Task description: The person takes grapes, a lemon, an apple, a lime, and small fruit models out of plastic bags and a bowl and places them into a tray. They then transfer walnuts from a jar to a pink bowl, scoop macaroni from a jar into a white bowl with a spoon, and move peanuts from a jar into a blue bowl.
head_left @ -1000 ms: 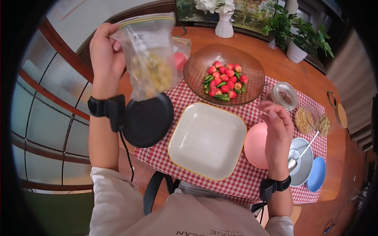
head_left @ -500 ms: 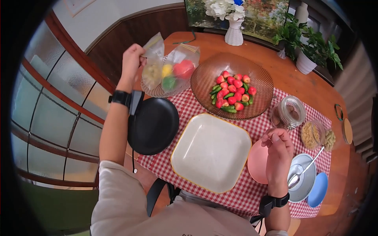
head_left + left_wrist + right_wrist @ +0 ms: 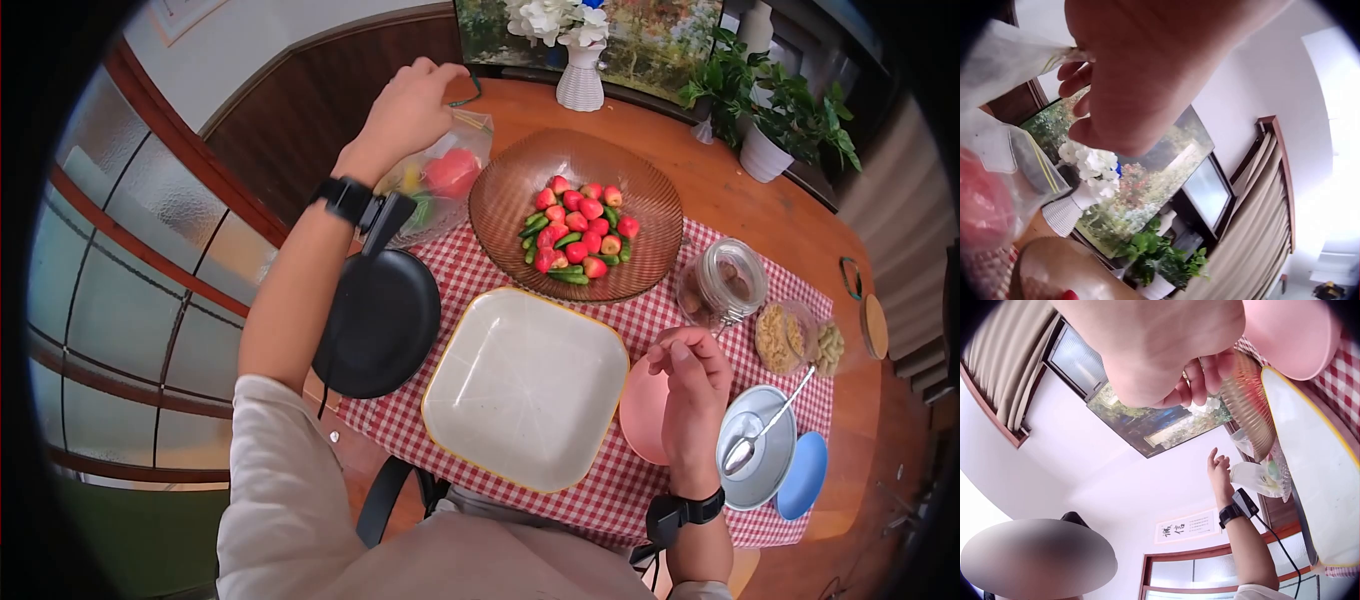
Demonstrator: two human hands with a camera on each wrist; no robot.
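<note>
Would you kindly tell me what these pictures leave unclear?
Whether the left hand grips the plastic bag: left wrist view, the hand itself hides the contact.
Pink dish, right part: head view, covered by the right hand.
Red item: left wrist view, blurred and cut off by the left edge.
Wall sheet, smaller writing: right wrist view, too small.
</note>
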